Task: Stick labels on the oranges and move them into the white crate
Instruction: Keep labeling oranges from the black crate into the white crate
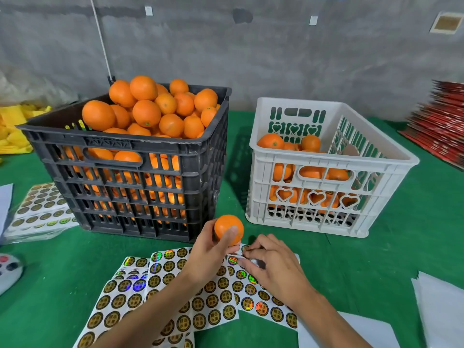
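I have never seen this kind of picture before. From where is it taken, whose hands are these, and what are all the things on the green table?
There is one picture, taken by a camera worn on a person's head, looking forward and down. There is no machine here: the two hands are that person's own.

The left hand holds one orange above the table. The right hand reaches down to the label sheets, its fingers pinching at a round sticker on the sheet.

On the green table stand two crates. The black crate is piled high with oranges. The white crate, to its right, is partly filled. More sticker sheets lie on the left. Red packs are stacked at the far right.
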